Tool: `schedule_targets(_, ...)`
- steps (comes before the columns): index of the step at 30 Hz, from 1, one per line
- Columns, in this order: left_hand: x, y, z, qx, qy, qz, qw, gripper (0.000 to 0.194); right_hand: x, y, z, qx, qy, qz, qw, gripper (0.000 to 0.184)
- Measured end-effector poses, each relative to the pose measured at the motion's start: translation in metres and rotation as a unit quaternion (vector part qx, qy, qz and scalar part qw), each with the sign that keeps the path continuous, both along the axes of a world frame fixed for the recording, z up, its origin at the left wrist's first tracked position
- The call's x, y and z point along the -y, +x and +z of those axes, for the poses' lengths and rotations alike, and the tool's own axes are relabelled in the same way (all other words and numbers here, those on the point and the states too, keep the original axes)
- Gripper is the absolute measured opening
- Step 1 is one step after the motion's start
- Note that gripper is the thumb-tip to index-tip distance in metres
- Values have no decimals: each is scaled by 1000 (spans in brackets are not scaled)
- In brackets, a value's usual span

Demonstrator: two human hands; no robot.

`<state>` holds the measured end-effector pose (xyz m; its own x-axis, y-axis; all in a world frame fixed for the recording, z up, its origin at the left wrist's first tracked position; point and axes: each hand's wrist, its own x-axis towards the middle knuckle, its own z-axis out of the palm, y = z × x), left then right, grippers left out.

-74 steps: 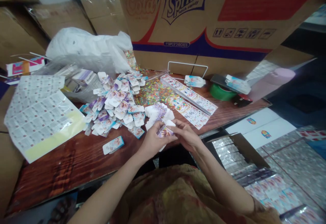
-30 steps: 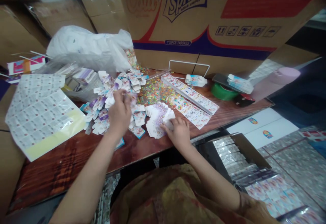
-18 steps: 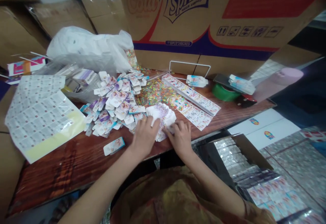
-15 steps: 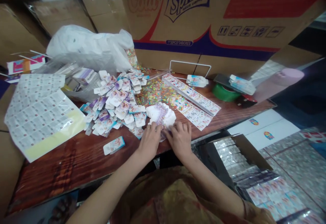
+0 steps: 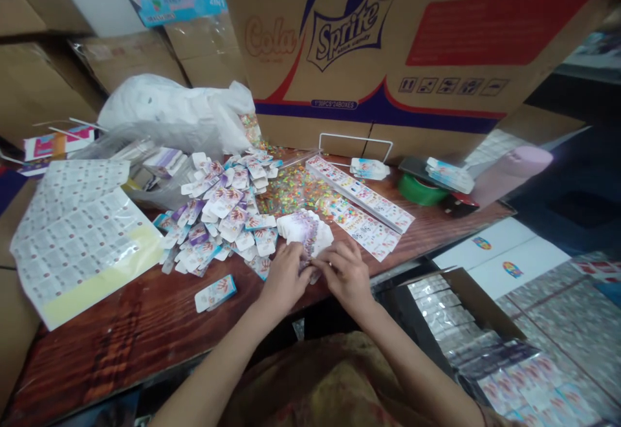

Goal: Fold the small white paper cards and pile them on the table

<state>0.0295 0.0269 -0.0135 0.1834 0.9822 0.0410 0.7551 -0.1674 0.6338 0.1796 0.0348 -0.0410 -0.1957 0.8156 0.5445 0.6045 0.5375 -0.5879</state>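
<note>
My left hand (image 5: 285,278) and my right hand (image 5: 348,275) meet at the table's near edge, fingers bent and pinching a small flat carton whose pale edge shows between them; the fingers hide most of it. Just beyond lies a fanned stack of flat white and purple cartons (image 5: 306,229), touching the fingertips. To the left rises a heap of small filled cartons (image 5: 226,204) printed with hands, in blue and purple. One blue and white carton (image 5: 216,293) lies apart, nearer the front edge.
Tiny coloured candy-like bits in a clear bag (image 5: 295,187) lie behind the stack. Printed strips (image 5: 361,194), green tape (image 5: 421,191) and a pink bottle (image 5: 509,171) are at right. Sticker sheets (image 5: 87,233) lie left. A large carton (image 5: 378,39) stands behind; an open box (image 5: 439,307) sits lower right.
My left hand carried a carton to the heap and came back to the fanned stack. Both hands have since closed together at its near end. The view has tilted up slightly.
</note>
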Motion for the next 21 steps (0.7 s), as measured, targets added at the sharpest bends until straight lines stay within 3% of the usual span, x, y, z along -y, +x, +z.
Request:
schedule_targets(2,-1,-2,8,140,-104,-55,983,13,5,3,13,-17,23,32,999,18)
schedule_targets(4,-2,-4,12,256,-238,-136,927,17,9,4,21,-36,35,67,996,17)
schedule_targets(6,-2,-4,11,302,-334,-167,877,20,11,5,26,-49,14,103,993,16)
schedule_targets(7,-1,-4,9,299,-353,-160,872,21,13,6,27,-48,-7,120,992,15)
schedule_targets(11,2,-2,4,294,-283,-100,907,22,17,10,28,-76,-79,163,981,11)
schedule_targets(14,4,-1,9,347,-236,-68,905,25,16,13,30,-212,-124,118,962,6)
schedule_targets(16,5,-1,12,359,-222,-60,904,31,12,14,31,-307,-219,111,919,22)
schedule_targets(19,7,0,9,330,-253,-89,905,34,3,11,30,-397,-420,170,798,34)
schedule_targets(21,10,4,2,302,-235,-75,921,35,-3,8,25,-440,-498,176,726,37)
